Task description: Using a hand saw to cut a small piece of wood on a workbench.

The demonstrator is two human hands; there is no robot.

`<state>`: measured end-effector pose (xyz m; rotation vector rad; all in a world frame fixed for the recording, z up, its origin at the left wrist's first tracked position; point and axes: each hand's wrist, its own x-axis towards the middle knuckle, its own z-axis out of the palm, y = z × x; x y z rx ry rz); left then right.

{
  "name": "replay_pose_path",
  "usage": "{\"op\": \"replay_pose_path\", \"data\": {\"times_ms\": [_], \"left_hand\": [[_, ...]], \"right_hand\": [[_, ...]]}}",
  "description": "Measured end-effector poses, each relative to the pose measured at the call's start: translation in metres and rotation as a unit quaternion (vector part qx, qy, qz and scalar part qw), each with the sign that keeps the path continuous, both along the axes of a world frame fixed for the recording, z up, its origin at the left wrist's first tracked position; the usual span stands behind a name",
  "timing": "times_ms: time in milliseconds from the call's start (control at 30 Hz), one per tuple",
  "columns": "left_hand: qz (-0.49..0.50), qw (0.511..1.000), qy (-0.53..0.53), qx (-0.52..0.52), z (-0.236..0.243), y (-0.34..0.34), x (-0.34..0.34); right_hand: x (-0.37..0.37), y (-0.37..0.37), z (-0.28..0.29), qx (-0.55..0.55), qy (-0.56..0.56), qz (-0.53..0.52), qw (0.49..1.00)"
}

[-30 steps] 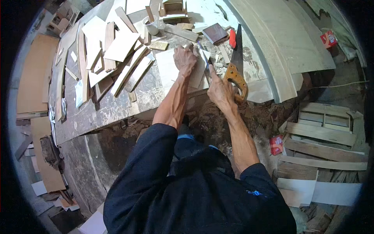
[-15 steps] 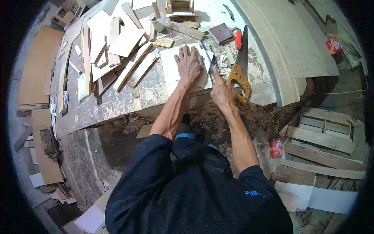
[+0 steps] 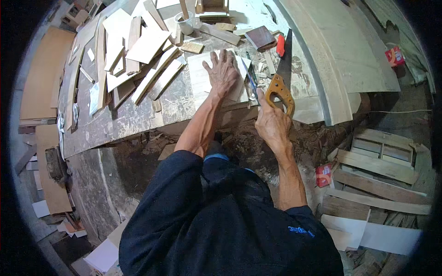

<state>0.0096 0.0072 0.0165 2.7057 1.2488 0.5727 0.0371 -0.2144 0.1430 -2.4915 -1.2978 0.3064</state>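
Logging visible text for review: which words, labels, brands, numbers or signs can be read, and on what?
None can be read.
Blue lettering on the dark top: too blurred.
Upper red packet at right: too small.
Lower red packet at right: too small.

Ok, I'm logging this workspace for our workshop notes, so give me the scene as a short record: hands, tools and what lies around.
Left hand: spread flat on a pale board
Right hand: gripping a slim bluish tool at the board's right edge; exact kind unclear
Other tool: handsaw lying on the bench, its yellow-brown handle close to the right hand
Left of board: jumbled wood pieces
Beyond board: whitish cup with a stick in it
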Motion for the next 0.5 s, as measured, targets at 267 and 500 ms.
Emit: {"op": "replay_pose_path", "data": {"times_ms": [267,500], "left_hand": [[-0.041,0.997,-0.021,0.056,0.000,0.020,0.005],[-0.052,0.998,-0.034,0.030,0.006,0.031,0.018]], "right_hand": [[-0.003,-0.006,-0.002,-0.003,0.049,-0.013,0.999],[-0.008,-0.008,-0.013,0.018,0.025,-0.006,1.000]]}}
